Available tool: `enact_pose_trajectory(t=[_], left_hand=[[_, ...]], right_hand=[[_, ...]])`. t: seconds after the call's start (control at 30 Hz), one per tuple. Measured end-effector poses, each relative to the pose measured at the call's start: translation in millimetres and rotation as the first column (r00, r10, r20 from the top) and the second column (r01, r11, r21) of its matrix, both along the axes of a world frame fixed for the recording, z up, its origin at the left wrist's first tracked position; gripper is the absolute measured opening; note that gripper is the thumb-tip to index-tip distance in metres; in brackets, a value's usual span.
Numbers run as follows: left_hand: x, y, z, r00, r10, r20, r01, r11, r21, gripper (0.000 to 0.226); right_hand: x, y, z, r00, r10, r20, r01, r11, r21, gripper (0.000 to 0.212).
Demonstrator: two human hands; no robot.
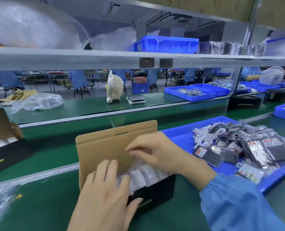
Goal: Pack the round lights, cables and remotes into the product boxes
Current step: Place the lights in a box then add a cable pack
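The left hand (105,185) lies flat with straight fingers on the open black box (152,191); bagged white lights (143,174) sit inside; the right hand (156,151) reaches in, fingers bent, grip unclear; a blue tray (180,135) holds cables and remotes (235,145).

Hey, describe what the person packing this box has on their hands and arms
Both hands are bare: no gloves, rings or watch show. The right hand comes out of a light blue sleeve with a gathered elastic cuff at the wrist. The left hand shows only to the wrist; no sleeve is in view there.
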State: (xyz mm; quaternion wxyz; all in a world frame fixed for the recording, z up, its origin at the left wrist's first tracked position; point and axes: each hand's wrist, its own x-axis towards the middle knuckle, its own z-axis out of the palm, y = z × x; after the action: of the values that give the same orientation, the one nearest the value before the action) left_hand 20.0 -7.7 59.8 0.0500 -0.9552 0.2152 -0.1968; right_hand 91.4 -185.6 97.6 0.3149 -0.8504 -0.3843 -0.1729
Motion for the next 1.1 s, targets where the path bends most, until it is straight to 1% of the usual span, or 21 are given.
enact_pose_trajectory(t=[0.07,0.1,0.13,0.17,0.2,0.23,0.27,0.3,0.37,0.47,0.53,0.57,0.63,0.67,0.7,0.77,0.83,0.9,0.93,1.03,1.1], left_hand=[[7.4,4.8,3.5,0.999,-0.046,0.009,0.047,0.998,-0.05,0.051],[10.4,5.6,5.3,0.996,-0.086,-0.005,0.085,0.991,-0.106,0.055],[12.6,3.4,9.7,0.991,-0.126,-0.047,0.119,0.982,-0.144,0.058],[16.5,-1.7,17.4,0.983,-0.16,-0.093,0.141,0.973,-0.183,0.061],[24.7,-6.4,21.7,0.971,-0.194,-0.142,0.159,0.961,-0.224,0.063],[34.3,-10.6,22.4,0.952,-0.243,-0.185,0.194,0.949,-0.247,0.061],[42.3,-17.1,22.8,0.925,-0.286,-0.252,0.218,0.94,-0.264,0.054],[48.8,-24.4,23.4,0.895,-0.319,-0.312,0.241,0.935,-0.261,0.047],[58.7,-34.7,21.3,0.875,-0.303,-0.377,0.258,0.952,-0.166,0.049],[67.9,-36.4,13.5,0.905,-0.154,-0.397,0.203,0.975,0.085,0.086],[69.2,-36.7,12.9,0.92,-0.13,-0.37,0.203,0.965,0.165,0.099],[68.7,-37.6,14.1,0.921,-0.122,-0.369,0.201,0.962,0.185,0.103],[66.5,-41.3,15.7,0.922,-0.12,-0.369,0.213,0.951,0.223,0.106],[64.7,-43.6,16.3,0.923,-0.121,-0.365,0.217,0.947,0.236,0.104],[62.0,-45.3,17.3,0.925,-0.12,-0.361,0.214,0.949,0.233,0.103],[56.1,-48.0,17.6,0.93,-0.142,-0.339,0.219,0.955,0.202,0.103],[50.0,-49.2,17.7,0.937,-0.171,-0.306,0.235,0.954,0.187,0.104],[45.7,-47.3,16.5,0.938,-0.146,-0.315,0.215,0.957,0.195,0.105],[44.2,-45.8,15.9,0.935,-0.132,-0.329,0.202,0.961,0.19,0.104],[39.3,-40.7,14.5,0.937,-0.131,-0.323,0.187,0.971,0.147,0.097],[33.1,-40.0,14.0,0.949,-0.107,-0.295,0.155,0.977,0.145,0.088]], right_hand=[[6.0,-45.1,10.9,0.981,-0.179,0.077,0.153,0.954,0.259,0.01],[13.5,-72.6,12.2,0.938,-0.332,0.103,0.292,0.913,0.284,0.011],[23.1,-101.5,9.3,0.863,-0.498,0.086,0.477,0.859,0.184,0.012],[32.2,-126.9,2.5,0.757,-0.653,0.032,0.654,0.756,-0.045,0.018],[39.3,-147.9,-9.6,0.626,-0.78,-0.008,0.736,0.594,-0.325,0.027],[41.7,-162.2,-25.6,0.529,-0.848,-0.027,0.697,0.452,-0.557,0.036],[41.5,-171.0,-40.7,0.488,-0.871,-0.049,0.621,0.387,-0.681,0.042],[40.1,-175.8,-50.7,0.481,-0.872,-0.093,0.593,0.402,-0.698,0.047],[38.2,-177.7,-55.7,0.495,-0.85,-0.18,0.641,0.497,-0.585,0.051],[29.3,-167.8,-43.2,0.485,-0.858,-0.168,0.699,0.497,-0.514,0.04],[15.5,-155.9,-32.9,0.527,-0.842,-0.117,0.777,0.533,-0.335,0.034],[5.2,-145.3,-21.7,0.61,-0.786,-0.104,0.773,0.619,-0.139,0.032],[-15.1,-115.1,10.7,0.838,-0.544,-0.048,0.53,0.788,0.312,0.029],[-21.3,-97.8,25.2,0.925,-0.38,-0.004,0.348,0.842,0.412,0.027],[-24.7,-77.7,36.0,0.973,-0.229,0.018,0.201,0.886,0.419,0.024],[-18.7,-40.5,42.2,0.997,-0.067,-0.039,0.075,0.959,0.274,0.019],[0.1,-14.6,34.6,0.986,-0.133,-0.105,0.128,0.991,-0.047,0.017],[19.4,-4.4,20.0,0.957,-0.289,0.001,0.269,0.889,-0.37,0.02],[25.1,-3.4,14.1,0.945,-0.32,0.074,0.318,0.836,-0.448,0.021],[30.6,2.4,1.4,0.936,-0.213,0.28,0.345,0.716,-0.608,0.026],[28.2,12.1,-3.3,0.932,-0.147,0.33,0.349,0.602,-0.718,0.022]])
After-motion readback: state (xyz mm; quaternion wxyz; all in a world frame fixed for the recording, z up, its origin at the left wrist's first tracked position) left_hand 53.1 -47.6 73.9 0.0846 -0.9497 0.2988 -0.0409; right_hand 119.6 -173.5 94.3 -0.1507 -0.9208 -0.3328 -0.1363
